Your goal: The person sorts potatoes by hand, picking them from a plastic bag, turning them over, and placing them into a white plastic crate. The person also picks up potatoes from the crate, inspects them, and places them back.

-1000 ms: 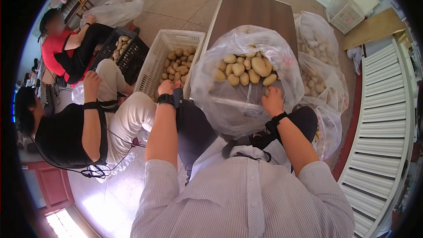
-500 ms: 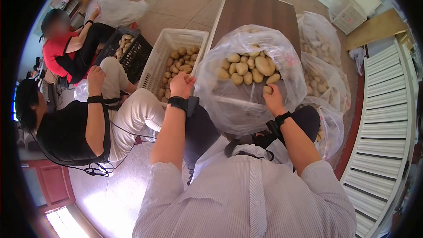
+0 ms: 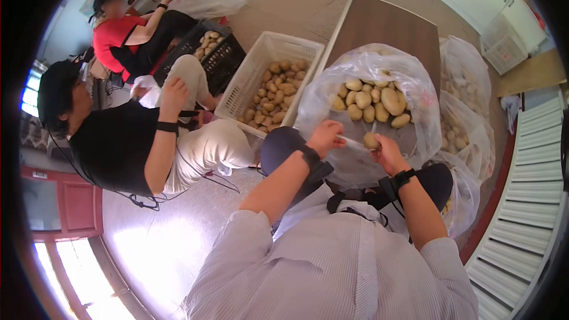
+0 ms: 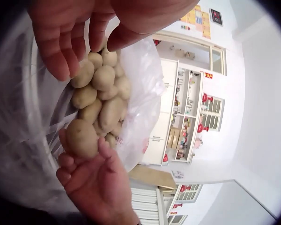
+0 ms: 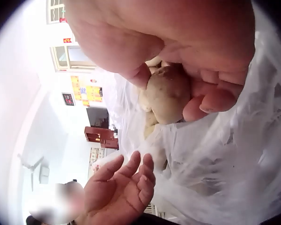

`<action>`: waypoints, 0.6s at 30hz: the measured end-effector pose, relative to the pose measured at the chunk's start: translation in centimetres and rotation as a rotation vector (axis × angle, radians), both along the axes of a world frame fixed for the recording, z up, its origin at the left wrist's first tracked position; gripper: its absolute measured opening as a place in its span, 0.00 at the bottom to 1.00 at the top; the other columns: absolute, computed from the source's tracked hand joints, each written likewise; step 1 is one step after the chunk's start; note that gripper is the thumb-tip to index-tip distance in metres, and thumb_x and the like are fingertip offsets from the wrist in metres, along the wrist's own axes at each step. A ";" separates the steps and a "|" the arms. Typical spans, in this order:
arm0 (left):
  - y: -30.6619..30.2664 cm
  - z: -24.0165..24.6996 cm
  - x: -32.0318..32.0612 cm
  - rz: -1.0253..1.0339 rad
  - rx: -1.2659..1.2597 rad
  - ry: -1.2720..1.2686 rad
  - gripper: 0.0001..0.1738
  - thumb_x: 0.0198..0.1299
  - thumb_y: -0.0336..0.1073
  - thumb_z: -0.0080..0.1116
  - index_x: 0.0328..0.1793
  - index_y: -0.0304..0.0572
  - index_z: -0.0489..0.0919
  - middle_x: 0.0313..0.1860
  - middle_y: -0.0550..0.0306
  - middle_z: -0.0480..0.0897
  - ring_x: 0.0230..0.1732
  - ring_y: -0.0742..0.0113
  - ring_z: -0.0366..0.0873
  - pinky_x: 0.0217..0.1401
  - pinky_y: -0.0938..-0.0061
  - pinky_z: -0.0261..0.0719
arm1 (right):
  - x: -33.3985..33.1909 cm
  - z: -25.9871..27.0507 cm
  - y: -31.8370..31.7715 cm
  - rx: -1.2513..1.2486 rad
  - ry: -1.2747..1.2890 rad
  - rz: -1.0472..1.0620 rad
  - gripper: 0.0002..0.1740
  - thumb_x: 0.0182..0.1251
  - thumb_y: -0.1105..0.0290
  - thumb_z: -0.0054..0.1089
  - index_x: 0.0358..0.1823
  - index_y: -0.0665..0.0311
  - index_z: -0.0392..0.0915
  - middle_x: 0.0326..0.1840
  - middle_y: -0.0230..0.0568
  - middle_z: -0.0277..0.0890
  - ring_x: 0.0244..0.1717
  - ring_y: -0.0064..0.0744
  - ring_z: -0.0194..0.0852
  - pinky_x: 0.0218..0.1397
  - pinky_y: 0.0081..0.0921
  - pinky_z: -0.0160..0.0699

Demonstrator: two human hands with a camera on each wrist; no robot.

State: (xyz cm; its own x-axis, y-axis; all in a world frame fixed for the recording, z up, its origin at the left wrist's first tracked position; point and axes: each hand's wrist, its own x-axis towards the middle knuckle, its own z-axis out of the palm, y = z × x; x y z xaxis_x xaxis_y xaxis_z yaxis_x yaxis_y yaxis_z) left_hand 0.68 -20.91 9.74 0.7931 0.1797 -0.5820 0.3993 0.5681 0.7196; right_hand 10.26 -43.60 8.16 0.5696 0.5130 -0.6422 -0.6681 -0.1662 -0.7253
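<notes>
My right hand (image 3: 389,157) holds a single potato (image 3: 371,140) between thumb and fingers, over the near side of an open clear plastic bag (image 3: 427,136). Brown marks show on one end of that potato in the right wrist view. To its left, my left hand (image 3: 326,137) is over the bag's near-left edge, its fingers loosely bent and nothing in its grasp. In the right wrist view the left hand (image 5: 124,187) shows its palm with fingers spread. Deeper in the bag lies a pile of potatoes (image 3: 370,99).
The bag sits on a brown-topped low table (image 3: 391,24). A white crate (image 3: 237,104) of potatoes stands left of it, with a black crate (image 3: 228,56) beyond. More filled bags (image 3: 465,124) stand on the right. Two seated people are at the left, one in a black top (image 3: 118,148).
My left hand has come from the white crate across to the bag. The right hand picked up a potato by the pile and brought it nearer. The head view has turned left.
</notes>
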 end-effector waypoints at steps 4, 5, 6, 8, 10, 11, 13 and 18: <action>-1.4 0.8 -0.5 -0.156 -0.038 0.050 0.24 0.66 0.44 0.56 0.62 0.38 0.70 0.51 0.48 0.76 0.39 0.55 0.81 0.43 0.62 0.83 | -1.7 2.0 1.8 -0.031 0.019 0.092 0.20 0.73 0.49 0.48 0.41 0.59 0.77 0.28 0.34 0.78 0.24 0.25 0.72 0.27 0.25 0.67; -1.5 0.9 -0.6 -0.153 -0.036 0.050 0.24 0.66 0.44 0.56 0.62 0.38 0.70 0.51 0.48 0.76 0.39 0.55 0.81 0.43 0.62 0.83 | -1.9 2.1 2.2 -0.030 0.018 0.095 0.20 0.73 0.49 0.48 0.41 0.59 0.77 0.28 0.34 0.78 0.24 0.25 0.72 0.27 0.25 0.67; -1.5 1.0 -0.7 -0.188 -0.127 0.044 0.24 0.67 0.44 0.55 0.62 0.38 0.70 0.51 0.48 0.76 0.39 0.54 0.81 0.43 0.62 0.83 | -2.2 2.3 2.6 -0.059 -0.027 0.108 0.22 0.73 0.47 0.47 0.39 0.60 0.76 0.26 0.33 0.76 0.22 0.25 0.70 0.25 0.24 0.67; -1.6 0.8 -0.9 -0.220 -0.216 0.036 0.23 0.67 0.45 0.54 0.62 0.37 0.70 0.52 0.48 0.76 0.39 0.54 0.81 0.43 0.62 0.83 | -2.5 2.7 3.3 -0.088 -0.075 0.124 0.24 0.73 0.46 0.47 0.37 0.60 0.76 0.24 0.33 0.74 0.20 0.25 0.68 0.24 0.24 0.67; -1.7 0.7 -1.1 -0.234 -0.248 -0.003 0.21 0.69 0.45 0.53 0.60 0.38 0.71 0.50 0.48 0.77 0.39 0.56 0.81 0.43 0.63 0.83 | -2.7 3.2 3.8 -0.084 -0.200 0.216 0.24 0.73 0.46 0.48 0.36 0.61 0.74 0.23 0.32 0.71 0.21 0.24 0.67 0.24 0.23 0.67; -1.5 0.7 -1.2 -0.231 -0.247 -0.005 0.21 0.69 0.45 0.53 0.60 0.38 0.71 0.50 0.48 0.77 0.39 0.56 0.81 0.43 0.63 0.83 | -2.9 3.3 4.0 -0.083 -0.203 0.219 0.24 0.73 0.46 0.48 0.36 0.61 0.74 0.23 0.32 0.71 0.21 0.24 0.67 0.24 0.23 0.67; -1.3 0.5 -1.3 -0.254 -0.281 -0.061 0.18 0.69 0.44 0.51 0.57 0.40 0.73 0.47 0.51 0.79 0.38 0.59 0.82 0.43 0.65 0.83 | -3.1 3.5 4.3 -0.067 -0.263 0.224 0.22 0.73 0.47 0.51 0.37 0.62 0.73 0.23 0.31 0.69 0.21 0.22 0.67 0.24 0.22 0.66; -0.2 0.3 -1.1 -0.135 -0.237 -0.115 0.16 0.69 0.43 0.52 0.55 0.41 0.74 0.45 0.53 0.80 0.38 0.62 0.81 0.44 0.66 0.83 | -3.0 3.3 4.1 -0.056 -0.275 0.188 0.20 0.72 0.50 0.53 0.39 0.62 0.74 0.25 0.32 0.71 0.23 0.22 0.69 0.25 0.21 0.67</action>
State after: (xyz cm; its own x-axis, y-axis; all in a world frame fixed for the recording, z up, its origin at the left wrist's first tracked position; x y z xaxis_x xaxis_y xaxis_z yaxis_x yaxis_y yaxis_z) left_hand -0.42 -21.08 10.08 0.8639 -0.0624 -0.4997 0.4062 0.6728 0.6183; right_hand 7.31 -39.46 11.46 0.6240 0.5942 -0.5076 -0.4025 -0.3124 -0.8605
